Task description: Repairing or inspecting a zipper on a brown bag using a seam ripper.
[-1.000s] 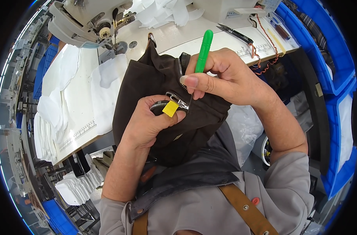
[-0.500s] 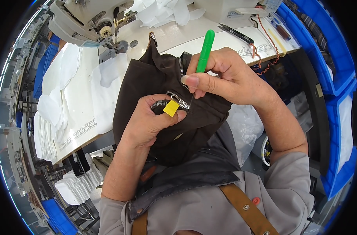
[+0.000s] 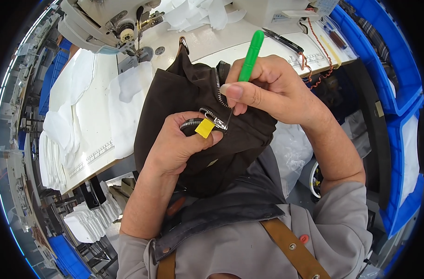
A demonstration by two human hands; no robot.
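A dark brown fabric bag (image 3: 174, 93) with an open metal zipper (image 3: 219, 88) lies bunched over my lap and the table's near edge. My left hand (image 3: 177, 139) pinches the zipper end at its silver slider (image 3: 217, 122), thumb on top. A small yellow tab (image 3: 204, 128) sticks out beside that thumb. In my right hand (image 3: 267, 88) is a green-handled awl (image 3: 251, 56), gripped between thumb and fingers. Its thin dark shaft points down and its tip meets the zipper by the slider. The exact contact at the tip is too small to make out.
A sewing machine (image 3: 114, 28) stands at the far left of the white table (image 3: 212, 44). White cut pieces (image 3: 72, 93) lie on the left, with more scraps (image 3: 202, 14) at the back. Black snips (image 3: 284, 41) lie far right. Blue bins (image 3: 402, 139) line the right side.
My right hand and the awl have shifted slightly to the right, and the handle leans a little more that way. My left hand keeps its pinch on the zipper, nearly still.
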